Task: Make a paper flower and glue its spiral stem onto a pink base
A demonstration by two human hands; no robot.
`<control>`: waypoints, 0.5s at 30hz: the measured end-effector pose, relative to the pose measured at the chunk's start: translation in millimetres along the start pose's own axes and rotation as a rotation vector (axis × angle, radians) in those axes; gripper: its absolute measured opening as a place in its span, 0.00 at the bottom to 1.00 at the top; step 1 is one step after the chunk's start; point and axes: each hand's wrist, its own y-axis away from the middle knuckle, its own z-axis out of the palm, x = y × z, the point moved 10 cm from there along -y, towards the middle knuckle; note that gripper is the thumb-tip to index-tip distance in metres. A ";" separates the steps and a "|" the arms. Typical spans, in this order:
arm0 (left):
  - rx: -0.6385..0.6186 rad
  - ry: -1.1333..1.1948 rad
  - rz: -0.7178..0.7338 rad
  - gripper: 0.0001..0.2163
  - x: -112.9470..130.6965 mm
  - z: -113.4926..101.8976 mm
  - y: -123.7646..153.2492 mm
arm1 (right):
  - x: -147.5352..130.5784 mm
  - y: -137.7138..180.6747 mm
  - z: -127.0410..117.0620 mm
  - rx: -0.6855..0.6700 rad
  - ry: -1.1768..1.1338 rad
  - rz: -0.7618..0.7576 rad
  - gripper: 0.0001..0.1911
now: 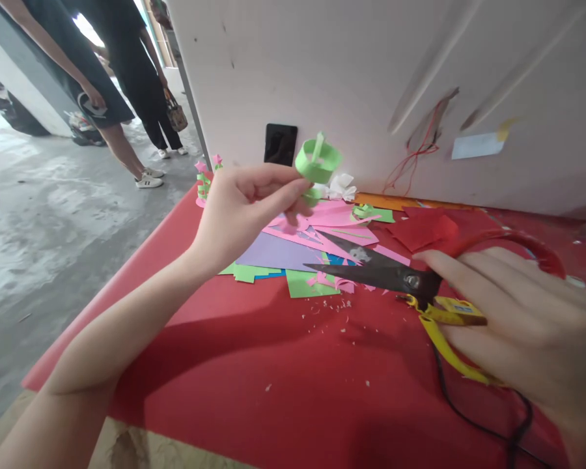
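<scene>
Red-covered desk [215, 365]: we see its near half open, dotted only with paper crumbs [342, 319]. The left edge drops to a grey floor [53, 215]. A white board [351, 71] stands along the far edge, close behind the paper pile [278, 254].

The right hand [527, 319] fills the right edge and is cut off by the frame. We cannot make out how its fingers sit in the red and yellow handles, but it grips the scissors [381, 273], dark blades parted, tips toward the pile at mid-desk. A black cable [473, 423] runs under that wrist, partly hidden.

The left hand [244, 208] pinches a green paper ring [318, 159] between thumb and fingertips, raised above the far edge. It is a curled light-green strip with a narrow tab upright across it
</scene>
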 end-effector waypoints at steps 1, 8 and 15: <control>-0.026 0.015 -0.005 0.06 2.2 4.0 2.6 | -1.6 -0.5 0.8 -0.006 -0.012 -0.015 0.12; -0.357 -0.020 0.156 0.16 23.7 44.2 26.7 | -6.2 1.4 8.0 -0.069 -0.080 -0.046 0.10; -0.501 -0.021 0.271 0.28 32.4 59.7 36.6 | -4.6 2.2 12.7 -0.108 -0.130 -0.010 0.09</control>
